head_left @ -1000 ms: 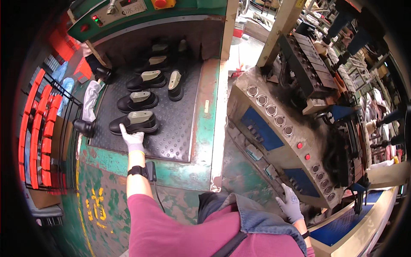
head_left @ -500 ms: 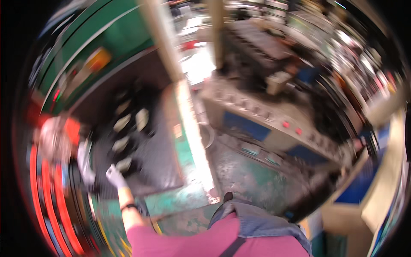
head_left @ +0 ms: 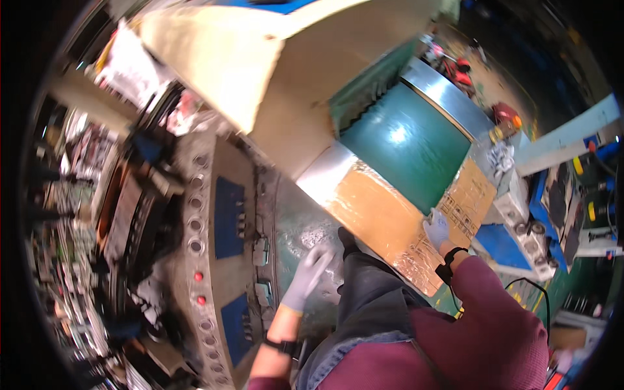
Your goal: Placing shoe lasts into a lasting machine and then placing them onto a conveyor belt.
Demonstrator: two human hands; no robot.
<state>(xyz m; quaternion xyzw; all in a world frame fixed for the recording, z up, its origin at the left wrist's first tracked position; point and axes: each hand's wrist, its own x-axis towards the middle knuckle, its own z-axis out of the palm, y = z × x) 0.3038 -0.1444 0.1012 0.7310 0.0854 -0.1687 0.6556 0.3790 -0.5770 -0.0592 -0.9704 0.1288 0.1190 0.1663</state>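
Observation:
My left hand (head_left: 311, 276), in a pale glove, hangs over the green floor with its fingers loosely apart; motion blurs it and nothing shows in it. My right hand (head_left: 437, 229), also gloved, is above the cardboard sheet (head_left: 377, 211), close to the near corner of the green conveyor belt (head_left: 409, 140). Its fingers are drawn together; whatever they may hold is too small or hidden to make out. Clear film covers parts of the cardboard. Both wrists wear black bands.
A beige machine housing (head_left: 302, 84) rises at the belt's left. Further left stands a long control panel (head_left: 201, 247) with round fittings, red buttons and blue plates. A metal plate (head_left: 448, 97) borders the belt's far end. At right is a workbench with small machine parts (head_left: 530, 237).
My view has swung from a dark table with several small pieces and a co-worker to the green belt. The hand that reached among those pieces has left them; both hands now show.

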